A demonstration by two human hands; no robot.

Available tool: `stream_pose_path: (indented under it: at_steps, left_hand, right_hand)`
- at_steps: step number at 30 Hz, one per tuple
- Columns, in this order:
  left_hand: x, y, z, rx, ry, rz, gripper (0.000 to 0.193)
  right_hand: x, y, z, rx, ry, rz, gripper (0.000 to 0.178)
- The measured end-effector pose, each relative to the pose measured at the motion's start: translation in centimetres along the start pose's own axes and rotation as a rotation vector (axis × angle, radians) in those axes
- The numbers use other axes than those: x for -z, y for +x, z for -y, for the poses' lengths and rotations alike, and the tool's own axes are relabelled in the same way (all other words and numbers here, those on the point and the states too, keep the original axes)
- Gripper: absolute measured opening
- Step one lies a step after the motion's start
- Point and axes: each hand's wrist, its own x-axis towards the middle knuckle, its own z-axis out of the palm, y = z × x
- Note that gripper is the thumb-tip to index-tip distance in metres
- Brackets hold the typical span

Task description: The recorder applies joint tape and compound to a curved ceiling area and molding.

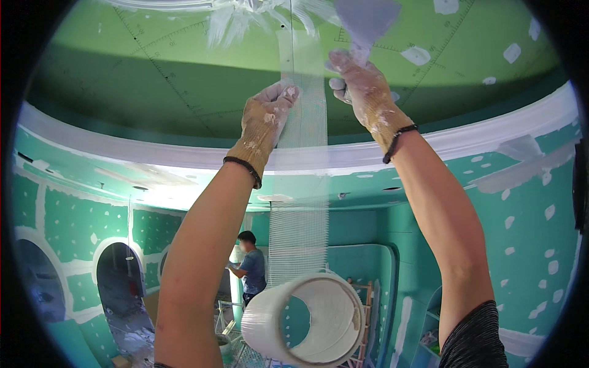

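Note:
My left hand (pixel 267 119), in a plaster-smeared glove, is raised with its fingers closed at the left edge of a strip of white mesh joint tape (pixel 307 116). The strip runs up along a seam in the green ceiling board (pixel 196 67). From my hands it hangs down to its roll (pixel 300 319), which dangles below with its hollow core showing. My right hand (pixel 368 92), gloved too, grips a putty knife (pixel 367 23) from below. The knife's wide blade points up near the ceiling, right of the tape, and looks slightly blurred.
A white curved rim (pixel 184 156) borders the ceiling recess. White compound (pixel 245 18) is smeared around the seam. Another person (pixel 251 267) stands farther off, below left. Green walls with filled spots and arched openings (pixel 119 288) surround the room. A wooden ladder (pixel 368 306) stands behind the roll.

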Motion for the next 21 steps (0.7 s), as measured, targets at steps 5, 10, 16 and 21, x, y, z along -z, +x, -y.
stream_pose_path:
  at_steps: [5, 10, 16, 21]
  left_hand:
    - [0.4, 1.1, 2.0, -0.006, -0.179, -0.011, 0.035]
    - [-1.1, 1.2, 2.2, -0.031, -0.269, 0.007, 0.036]
    - [0.8, -0.4, 1.5, -0.059, -0.213, 0.026, 0.037]
    - [0.4, 0.1, 1.8, -0.079, -0.453, 0.027, 0.036]
  right_hand:
    - [-2.7, 1.6, 0.1, -0.024, -0.182, -0.013, 0.054]
    - [-2.3, 4.1, -1.1, 0.055, -0.216, -0.181, 0.055]
    - [-3.4, 2.6, 0.0, -0.036, -0.132, -0.148, 0.059]
    - [-3.3, 2.5, 0.0, 0.192, -0.250, -0.054, 0.065]
